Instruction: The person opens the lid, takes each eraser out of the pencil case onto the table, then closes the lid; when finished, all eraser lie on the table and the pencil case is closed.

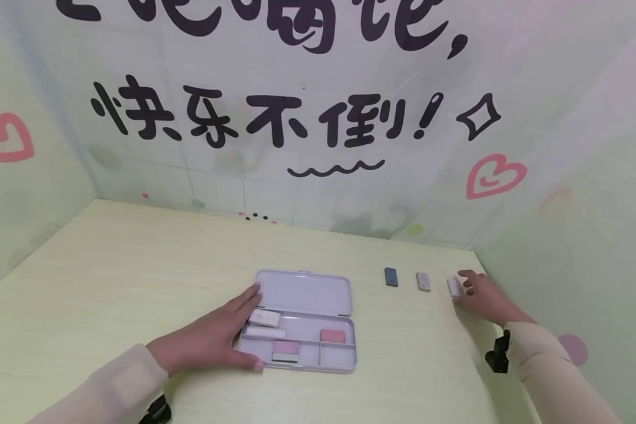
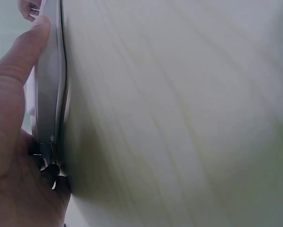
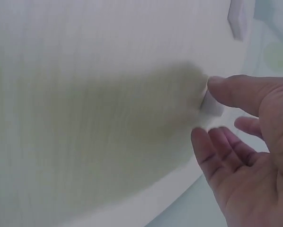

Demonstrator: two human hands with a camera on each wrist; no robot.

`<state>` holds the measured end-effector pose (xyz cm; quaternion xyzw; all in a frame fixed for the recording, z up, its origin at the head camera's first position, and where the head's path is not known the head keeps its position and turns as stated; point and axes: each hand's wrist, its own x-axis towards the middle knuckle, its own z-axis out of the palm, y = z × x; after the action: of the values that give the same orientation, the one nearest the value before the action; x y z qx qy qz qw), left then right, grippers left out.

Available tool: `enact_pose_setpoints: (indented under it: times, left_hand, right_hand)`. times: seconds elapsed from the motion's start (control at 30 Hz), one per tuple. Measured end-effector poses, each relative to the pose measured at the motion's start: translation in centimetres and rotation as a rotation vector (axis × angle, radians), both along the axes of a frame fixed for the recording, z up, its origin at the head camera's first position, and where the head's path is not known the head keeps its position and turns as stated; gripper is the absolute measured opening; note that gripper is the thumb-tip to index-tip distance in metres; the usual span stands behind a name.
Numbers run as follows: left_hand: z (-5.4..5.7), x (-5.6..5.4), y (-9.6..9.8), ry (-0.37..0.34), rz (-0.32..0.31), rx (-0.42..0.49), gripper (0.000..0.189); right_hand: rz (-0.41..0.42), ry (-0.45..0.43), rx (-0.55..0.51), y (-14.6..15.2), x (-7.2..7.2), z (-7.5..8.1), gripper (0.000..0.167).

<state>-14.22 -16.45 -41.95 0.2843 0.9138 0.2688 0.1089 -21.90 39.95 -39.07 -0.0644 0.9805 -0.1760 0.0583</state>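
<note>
The left hand touches one open case on the desk: fingers wide and straight along its left side, thumb at the front edge. The case contains one pink-and-white piece (one block or two, cannot tell), one pink block and two white blocks. Farther off, three blocks form a row: one blue, one grey, one white. The right hand has its thumb touching the white one, fingers apart from it.

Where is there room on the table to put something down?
A wide bare patch of table lies between the left hand and back wall; another between the open case and blue block. It's crowded around the right hand and the white block, and inside the case's left end.
</note>
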Motion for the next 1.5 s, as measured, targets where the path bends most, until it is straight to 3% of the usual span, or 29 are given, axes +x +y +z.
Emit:
enact_pose_setpoints:
  times: [0.23,0.53,0.73,0.9,1.13,1.3,1.4,1.5]
  left_hand:
    - [0.1,0.0,-0.1,-0.005,0.003,0.009,0.128]
    - [0.0,0.0,-0.2,-0.006,0.002,0.001,0.129]
    - [-0.1,-0.2,0.1,-0.022,-0.006,0.013,0.128]
    - [-0.1,-0.1,0.1,-0.025,-0.004,0.016,0.127]
    - [-0.1,-0.1,-0.2,-0.026,0.001,0.008,0.127]
    - [0.0,-0.2,-0.3,-0.029,-0.001,0.003,0.128]
    - [0.0,-0.2,-0.2,-0.029,-0.005,0.007,0.128]
    - [-0.1,-0.3,-0.2,-0.034,-0.005,0.01,0.128]
  right_hand:
    - [0.088,0.175,0.059,-5.3,-0.2,1.0,0.059]
    - [0.481,0.273,0.063,-15.2,1.2,2.7,0.046]
    - [0.716,0.246,0.066,-21.1,3.9,3.4,0.042]
    - [0.853,0.196,0.154,-24.7,6.0,3.5,0.04]
    - [1.001,0.241,0.227,-27.5,7.5,2.4,0.042]
    - [1.073,0.348,0.33,-28.6,7.8,1.7,0.039]
    - [1.089,0.383,0.375,-29.1,8.0,1.4,0.039]
    - [1.086,0.362,0.368,-29.4,8.1,1.3,0.038]
